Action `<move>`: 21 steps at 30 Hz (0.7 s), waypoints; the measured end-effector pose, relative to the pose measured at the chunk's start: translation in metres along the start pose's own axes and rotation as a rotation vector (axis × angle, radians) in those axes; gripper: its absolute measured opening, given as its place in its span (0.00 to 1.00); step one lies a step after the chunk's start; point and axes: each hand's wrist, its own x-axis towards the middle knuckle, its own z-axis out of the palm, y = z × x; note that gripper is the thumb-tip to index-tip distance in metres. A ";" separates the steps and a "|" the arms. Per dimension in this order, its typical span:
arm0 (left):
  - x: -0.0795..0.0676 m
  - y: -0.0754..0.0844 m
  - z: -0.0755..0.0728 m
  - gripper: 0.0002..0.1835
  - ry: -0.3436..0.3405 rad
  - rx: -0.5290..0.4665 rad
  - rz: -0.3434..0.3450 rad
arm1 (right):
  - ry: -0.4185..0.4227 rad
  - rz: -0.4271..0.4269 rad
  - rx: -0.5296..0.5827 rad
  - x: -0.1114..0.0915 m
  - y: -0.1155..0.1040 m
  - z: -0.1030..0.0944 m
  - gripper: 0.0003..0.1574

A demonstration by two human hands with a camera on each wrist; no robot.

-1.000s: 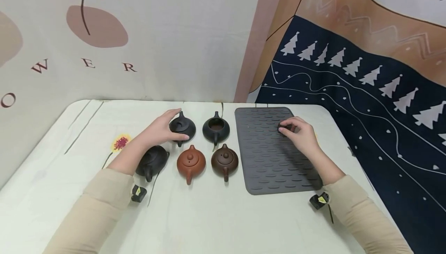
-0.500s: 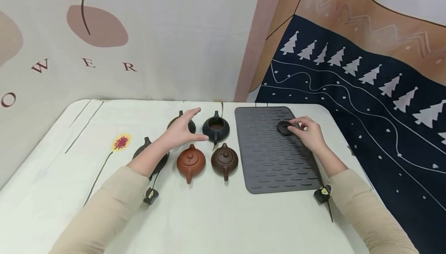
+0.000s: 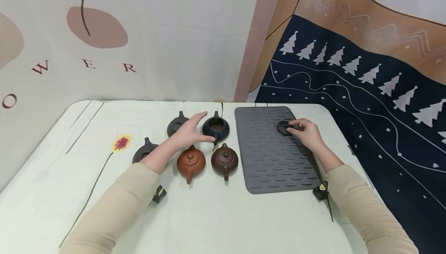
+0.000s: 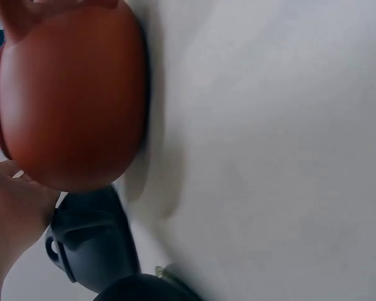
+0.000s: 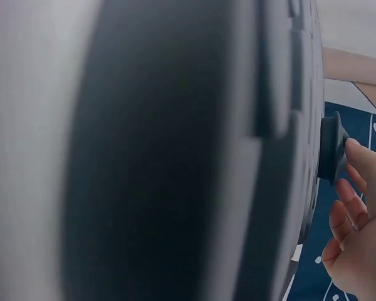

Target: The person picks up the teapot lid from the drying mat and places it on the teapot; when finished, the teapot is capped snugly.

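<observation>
My left hand (image 3: 188, 133) reaches beside the lidless black teapot (image 3: 216, 127), thumb and fingers spread apart. Its thumb tip is near that teapot's handle, and I cannot tell whether it touches. Over on the grey mat (image 3: 268, 157), a round black lid (image 3: 283, 127) lies flat. At the lid's right edge is my right hand (image 3: 306, 133); the right wrist view shows a fingertip against the lid (image 5: 329, 149), the other fingers loosely bent beside it. Behind my left hand, a black lidded teapot (image 3: 175, 125) is partly covered.
A reddish-orange teapot (image 3: 191, 163) and a dark brown teapot (image 3: 224, 160) stand nearer me, both with lids. Another black teapot (image 3: 143, 152) sits at left, partly behind my left forearm. A floral white cloth (image 3: 209, 215) covers the table.
My left hand has moved right, from the black lidded teapot to the lidless one. The right hand shifted right, uncovering more of the lid, then came slightly back.
</observation>
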 end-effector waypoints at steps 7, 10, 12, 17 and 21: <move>0.003 -0.005 0.003 0.54 -0.017 -0.004 -0.001 | 0.014 -0.021 -0.028 0.002 -0.001 0.003 0.14; 0.005 -0.005 0.005 0.55 -0.039 -0.014 -0.007 | 0.023 -0.030 -0.037 0.002 0.000 0.003 0.13; 0.006 -0.004 0.007 0.56 -0.062 -0.024 -0.025 | 0.027 -0.035 -0.040 0.002 -0.001 0.003 0.13; 0.007 -0.005 0.012 0.56 -0.098 -0.017 -0.044 | 0.030 -0.044 -0.044 0.002 -0.002 0.004 0.12; 0.007 -0.006 0.015 0.55 -0.078 -0.018 -0.041 | 0.034 -0.040 -0.054 0.003 -0.004 0.005 0.11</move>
